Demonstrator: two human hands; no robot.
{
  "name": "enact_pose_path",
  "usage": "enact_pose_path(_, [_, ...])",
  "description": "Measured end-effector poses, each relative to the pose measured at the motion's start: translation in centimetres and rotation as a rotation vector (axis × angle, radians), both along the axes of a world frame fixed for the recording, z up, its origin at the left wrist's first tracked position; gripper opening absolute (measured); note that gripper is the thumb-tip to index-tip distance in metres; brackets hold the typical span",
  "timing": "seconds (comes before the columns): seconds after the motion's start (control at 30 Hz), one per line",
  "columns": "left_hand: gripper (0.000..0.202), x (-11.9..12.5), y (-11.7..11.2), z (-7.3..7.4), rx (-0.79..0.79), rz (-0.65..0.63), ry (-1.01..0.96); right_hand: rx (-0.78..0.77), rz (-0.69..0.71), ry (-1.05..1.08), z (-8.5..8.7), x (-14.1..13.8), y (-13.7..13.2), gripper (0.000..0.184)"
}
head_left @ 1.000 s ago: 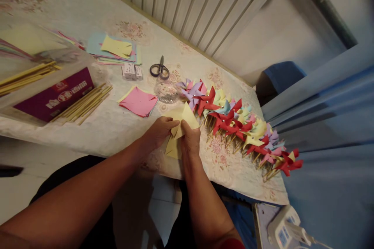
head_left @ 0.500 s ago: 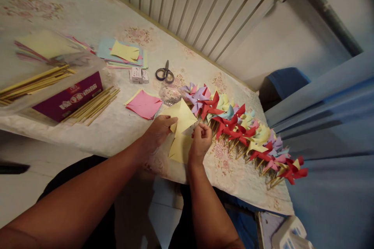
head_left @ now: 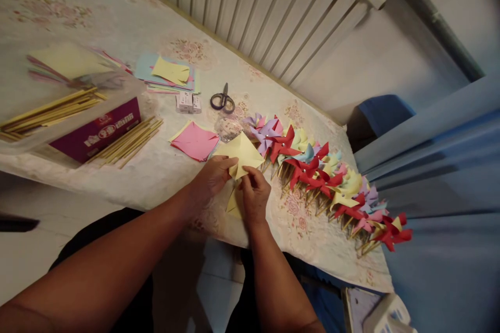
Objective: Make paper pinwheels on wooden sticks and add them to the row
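A yellow paper square [head_left: 242,153], cut and partly folded, lies at the near edge of the table [head_left: 164,171]. My left hand [head_left: 213,177] pinches it at its middle from the left. My right hand [head_left: 255,192] is closed on a folded corner at the paper's centre, covering its lower part. Right beside the hands begins a long row of finished paper pinwheels [head_left: 320,171] in red, yellow, purple and blue on wooden sticks, running to the table's right end.
A small pile of pink paper squares [head_left: 194,141] lies left of the hands. Behind are a clear bag of pins [head_left: 227,127], scissors [head_left: 223,100], small white boxes [head_left: 188,102], mixed coloured sheets [head_left: 166,73], wooden sticks [head_left: 128,141] and a purple box [head_left: 97,129]. A radiator [head_left: 250,10] lines the wall.
My right hand lifted off the paper half a second ago with its fingers pinched, then came back down onto the paper's centre. The left hand kept its hold throughout.
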State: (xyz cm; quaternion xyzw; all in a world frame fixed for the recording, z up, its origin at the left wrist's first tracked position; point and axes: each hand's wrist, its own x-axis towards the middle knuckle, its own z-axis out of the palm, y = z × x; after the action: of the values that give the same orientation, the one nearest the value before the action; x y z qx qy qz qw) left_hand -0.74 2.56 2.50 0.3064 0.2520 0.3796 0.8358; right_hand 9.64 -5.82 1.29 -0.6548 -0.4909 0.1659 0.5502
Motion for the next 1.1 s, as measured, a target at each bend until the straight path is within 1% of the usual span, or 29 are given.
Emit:
enact_pose_path(0.1, [0.015,0.1,-0.2,0.0,-0.005,-0.028,0.014,-0.002,0.026,0.152,0.6,-0.4,0.1,0.017])
enact_pose_path(0.23, [0.021,0.2,-0.6,0.1,0.009,-0.048,0.029,-0.012,0.037,0.291,1.3,-0.9,0.2,0.020])
enact_pose_path(0.33, [0.019,0.3,-0.8,0.1,0.026,-0.048,0.042,-0.028,0.001,0.341,1.7,-1.2,0.4,0.022])
enact_pose_path(0.43, [0.019,0.4,-0.7,-0.3,0.052,-0.035,0.070,-0.061,-0.061,0.382,2.0,-1.3,0.6,0.022])
enact_pose_path(0.53, [0.020,0.6,-0.7,-0.7,0.064,-0.012,0.092,-0.092,-0.106,0.409,2.1,-1.4,0.8,0.020])
enact_pose_path(0.63, [0.019,0.7,-0.8,-0.8,0.075,-0.004,0.120,-0.092,-0.133,0.419,2.1,-1.5,0.9,0.019])
enact_pose_path(0.77, [0.021,0.7,-1.1,-0.6,0.110,0.023,0.220,-0.081,-0.156,0.416,2.0,-1.5,1.0,0.019])
enact_pose_path(0.93, [0.025,0.7,-1.1,-0.4,0.148,0.052,0.266,-0.097,-0.194,0.416,2.0,-1.5,1.1,0.019])
enact_pose_path(1.1, [0.026,0.6,-1.3,-0.1,0.178,0.083,0.342,-0.105,-0.199,0.418,1.9,-1.5,1.2,0.019])
